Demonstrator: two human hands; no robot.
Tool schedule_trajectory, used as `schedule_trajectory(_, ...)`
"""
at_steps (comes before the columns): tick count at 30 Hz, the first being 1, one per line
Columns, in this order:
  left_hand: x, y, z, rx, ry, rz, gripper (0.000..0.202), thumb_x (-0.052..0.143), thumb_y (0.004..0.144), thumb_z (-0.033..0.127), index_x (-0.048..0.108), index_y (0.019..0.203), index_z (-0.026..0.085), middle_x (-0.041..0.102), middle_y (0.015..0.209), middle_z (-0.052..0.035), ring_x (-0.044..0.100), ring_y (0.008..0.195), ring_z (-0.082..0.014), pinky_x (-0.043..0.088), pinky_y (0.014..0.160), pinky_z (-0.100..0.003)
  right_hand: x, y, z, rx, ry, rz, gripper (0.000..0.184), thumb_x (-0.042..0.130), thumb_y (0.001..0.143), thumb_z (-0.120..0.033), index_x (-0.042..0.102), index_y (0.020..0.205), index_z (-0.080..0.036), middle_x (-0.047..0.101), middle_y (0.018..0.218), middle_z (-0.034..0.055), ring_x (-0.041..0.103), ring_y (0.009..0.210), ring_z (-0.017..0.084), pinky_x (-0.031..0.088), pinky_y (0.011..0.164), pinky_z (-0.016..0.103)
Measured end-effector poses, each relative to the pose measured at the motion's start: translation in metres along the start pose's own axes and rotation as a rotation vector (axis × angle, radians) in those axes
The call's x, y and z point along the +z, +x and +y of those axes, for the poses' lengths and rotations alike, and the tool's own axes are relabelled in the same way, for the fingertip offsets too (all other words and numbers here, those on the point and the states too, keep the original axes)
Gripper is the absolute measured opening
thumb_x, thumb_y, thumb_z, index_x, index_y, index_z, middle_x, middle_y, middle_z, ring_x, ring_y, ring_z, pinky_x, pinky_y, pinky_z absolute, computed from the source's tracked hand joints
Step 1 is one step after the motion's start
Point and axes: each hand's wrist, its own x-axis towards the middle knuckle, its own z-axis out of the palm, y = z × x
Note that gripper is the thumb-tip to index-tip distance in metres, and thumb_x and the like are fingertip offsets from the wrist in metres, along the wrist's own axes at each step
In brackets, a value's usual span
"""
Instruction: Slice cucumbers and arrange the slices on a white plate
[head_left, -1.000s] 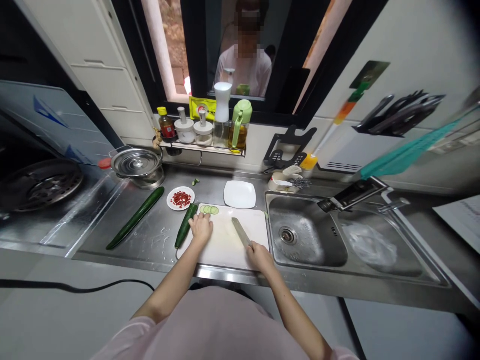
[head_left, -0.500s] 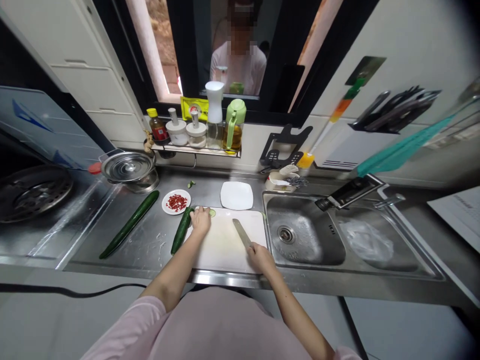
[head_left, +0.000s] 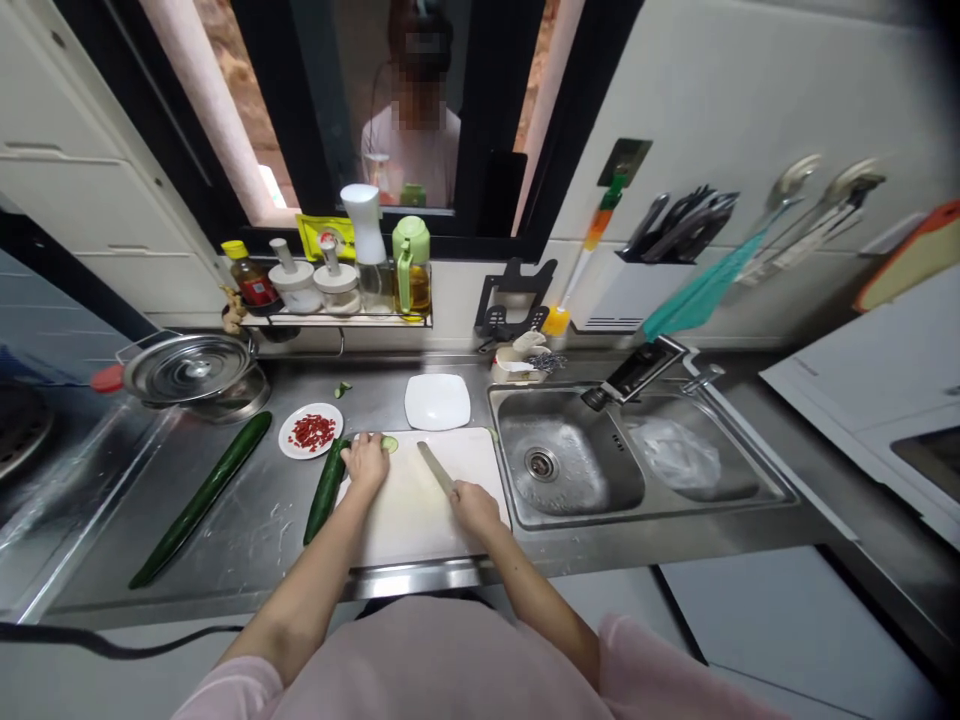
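Note:
A white cutting board [head_left: 420,500] lies on the steel counter in front of me. My left hand [head_left: 366,462] rests at the board's far left corner, fingers curled over cucumber slices [head_left: 388,442], most of them hidden under it. My right hand [head_left: 472,505] is closed round the handle of a knife [head_left: 436,468], whose blade lies low over the middle of the board, pointing away from me. A half cucumber [head_left: 326,488] lies just left of the board beside my left hand. A whole cucumber [head_left: 202,497] lies farther left.
A small plate of chopped red chilli [head_left: 310,431] and a bare white square plate [head_left: 438,401] stand behind the board. Right of the board is the sink [head_left: 570,465]. A lidded pot [head_left: 191,370] stands at the far left. A condiment shelf [head_left: 337,290] lines the wall.
My left hand has slid up to the board's far left corner and covered the cucumber slices. The camera has swung right. The knife hand has hardly moved.

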Motion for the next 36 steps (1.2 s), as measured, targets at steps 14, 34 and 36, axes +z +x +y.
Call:
schedule_trajectory(14, -0.003, -0.001, 0.006, -0.075, -0.148, -0.004, 0.024, 0.044, 0.085, 0.02, 0.062, 0.101, 0.024, 0.069, 0.102, -0.0077, 0.057, 0.103, -0.0272, 0.032, 0.087, -0.042, -0.014, -0.01, -0.023, -0.044, -0.019, 0.023, 0.032, 0.037, 0.092, -0.024, 0.063, 0.109, -0.019, 0.069, 0.104, 0.0116, 0.064, 0.101, 0.022, 0.045, 0.081, 0.031)
schedule_trajectory(34, 0.006, -0.039, 0.004, -0.049, -0.169, -0.174, 0.028, 0.048, 0.081, 0.024, 0.07, 0.098, 0.029, 0.072, 0.099, -0.0064, 0.057, 0.106, -0.0269, 0.03, 0.089, -0.041, 0.008, -0.02, -0.003, -0.093, -0.147, -0.049, 0.033, 0.033, 0.094, -0.027, 0.063, 0.106, -0.019, 0.069, 0.101, 0.0125, 0.065, 0.095, 0.023, 0.043, 0.076, 0.031)
schedule_trajectory(36, 0.006, -0.038, 0.004, -0.035, -0.154, -0.16, 0.027, 0.048, 0.082, 0.024, 0.07, 0.097, 0.028, 0.072, 0.099, -0.0068, 0.056, 0.106, -0.0275, 0.03, 0.087, -0.041, 0.011, -0.021, -0.004, -0.094, -0.151, -0.061, 0.032, 0.034, 0.094, -0.027, 0.062, 0.106, -0.019, 0.069, 0.1, 0.0122, 0.065, 0.094, 0.022, 0.042, 0.075, 0.031)
